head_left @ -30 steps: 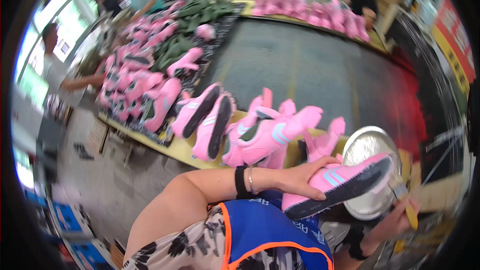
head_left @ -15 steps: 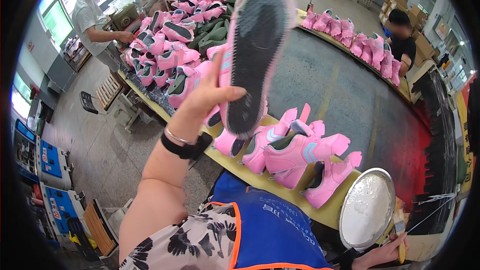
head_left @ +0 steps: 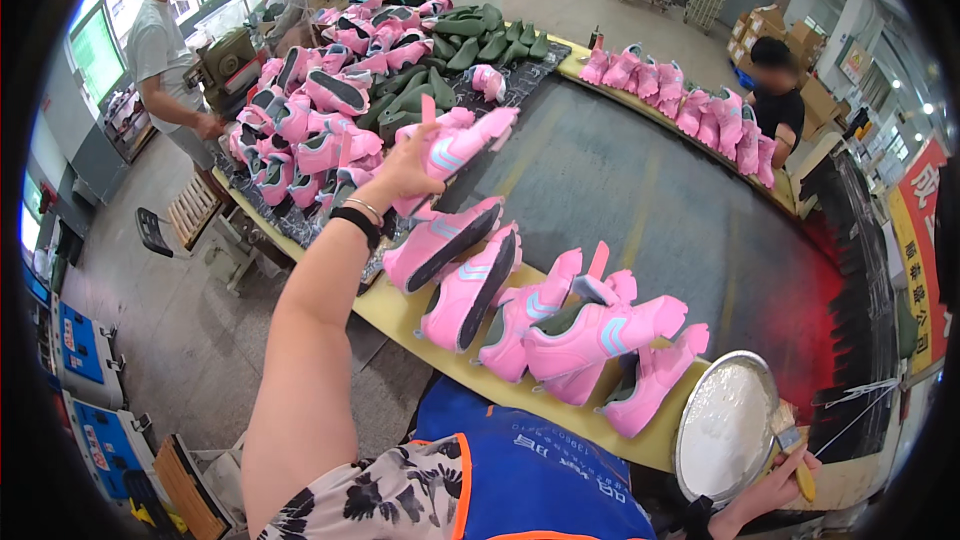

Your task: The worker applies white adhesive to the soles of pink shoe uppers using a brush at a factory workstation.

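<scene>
My left hand (head_left: 408, 170) is stretched out to the left, closed around a pink shoe (head_left: 462, 152) with pale blue stripes on its side. The shoe is held at the left end of a row of similar pink shoes (head_left: 602, 332), which lean along the yellow ledge (head_left: 385, 315). Some in the row show dark soles, others grey-green inside. Low on the right, my right hand (head_left: 765, 492) grips a brush (head_left: 803, 475) with a yellow handle. Its bristle end is beside the rim of a round metal bowl (head_left: 683, 440) holding white paste (head_left: 728, 422).
Beyond the ledge lies a dark grey belt (head_left: 590, 175), glowing red on the right beside a black fringed curtain (head_left: 850, 270). A heap of pink shoes (head_left: 330, 90) and green shoe lasts (head_left: 470, 35) covers the far left. More pink shoes (head_left: 690, 105) line the opposite ledge. Several people work around.
My left hand has swung the shoe down and away to the left, from upright with its dark sole facing me to lying tilted by the row. My right hand keeps the brush by the bowl.
</scene>
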Demonstrator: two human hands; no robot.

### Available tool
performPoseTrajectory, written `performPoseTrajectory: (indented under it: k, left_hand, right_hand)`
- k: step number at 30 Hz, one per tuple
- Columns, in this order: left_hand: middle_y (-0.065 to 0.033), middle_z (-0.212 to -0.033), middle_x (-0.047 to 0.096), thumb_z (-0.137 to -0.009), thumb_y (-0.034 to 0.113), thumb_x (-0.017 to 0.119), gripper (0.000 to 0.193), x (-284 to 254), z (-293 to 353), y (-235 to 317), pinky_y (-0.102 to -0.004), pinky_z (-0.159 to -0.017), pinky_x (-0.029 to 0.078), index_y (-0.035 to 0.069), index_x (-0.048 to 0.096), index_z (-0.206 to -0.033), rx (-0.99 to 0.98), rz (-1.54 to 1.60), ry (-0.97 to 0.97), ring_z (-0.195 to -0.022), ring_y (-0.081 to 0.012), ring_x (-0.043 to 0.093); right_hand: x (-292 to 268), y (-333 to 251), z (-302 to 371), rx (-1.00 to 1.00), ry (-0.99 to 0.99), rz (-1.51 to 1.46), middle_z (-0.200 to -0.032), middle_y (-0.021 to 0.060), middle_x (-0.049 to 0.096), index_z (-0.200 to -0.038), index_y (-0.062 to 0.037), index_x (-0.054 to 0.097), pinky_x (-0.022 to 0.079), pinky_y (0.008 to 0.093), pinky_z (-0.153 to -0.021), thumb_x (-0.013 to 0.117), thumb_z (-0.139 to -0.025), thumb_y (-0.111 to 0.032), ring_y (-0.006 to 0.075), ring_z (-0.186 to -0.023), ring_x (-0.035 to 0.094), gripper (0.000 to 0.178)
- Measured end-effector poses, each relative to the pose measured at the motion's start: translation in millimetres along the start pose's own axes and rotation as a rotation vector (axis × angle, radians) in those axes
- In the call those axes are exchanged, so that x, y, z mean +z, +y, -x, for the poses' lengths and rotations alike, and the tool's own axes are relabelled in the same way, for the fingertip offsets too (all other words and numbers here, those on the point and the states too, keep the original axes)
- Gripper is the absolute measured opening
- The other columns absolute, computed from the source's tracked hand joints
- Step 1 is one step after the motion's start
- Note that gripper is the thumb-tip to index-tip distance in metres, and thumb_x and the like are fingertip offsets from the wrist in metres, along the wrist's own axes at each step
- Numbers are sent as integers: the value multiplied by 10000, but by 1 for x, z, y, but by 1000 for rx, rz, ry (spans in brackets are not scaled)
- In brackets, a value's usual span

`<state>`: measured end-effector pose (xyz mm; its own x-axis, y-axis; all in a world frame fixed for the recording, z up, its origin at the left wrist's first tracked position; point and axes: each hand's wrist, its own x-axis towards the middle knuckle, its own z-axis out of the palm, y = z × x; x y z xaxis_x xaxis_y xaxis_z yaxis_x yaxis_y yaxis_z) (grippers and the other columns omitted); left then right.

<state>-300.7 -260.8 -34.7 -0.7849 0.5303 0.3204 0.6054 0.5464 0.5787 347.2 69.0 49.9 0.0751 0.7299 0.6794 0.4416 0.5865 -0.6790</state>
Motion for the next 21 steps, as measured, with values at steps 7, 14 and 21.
performPoseTrajectory:
  k: [7, 14, 21]
  left_hand:
    - [-285, -1259, 531, -511, 296, 864, 1062, 38, -33, -3, -499, -1023, 466, 259, 386, -1458, -78, -232, -186, -1167, -473, 552]
    - [-182, -1289, 548, -514, 325, 905, 1077, 48, -52, -28, -533, -999, 436, 343, 391, -1460, -95, -652, -224, -1219, -374, 543]
    - [-147, -1349, 507, -520, 243, 893, 1071, 57, -75, -48, -553, -1016, 426, 382, 409, -1465, -150, -688, -51, -1253, -358, 517]
  right_hand:
    - [-9, 15, -11, 82, -63, -38, -863, 11, 505, -1036, -14, 575, 394, 228, -666, 562, -1041, -245, 89, -745, 461, 231]
    - [8, -16, -4, -64, -37, 48, -863, 98, 579, -980, 47, 591, 470, 331, -710, 674, -969, -197, 186, -769, 533, 258]
    - [12, -45, -8, -108, -7, 171, -848, 154, 631, -958, 77, 604, 515, 376, -725, 763, -908, -157, 233, -767, 582, 287]
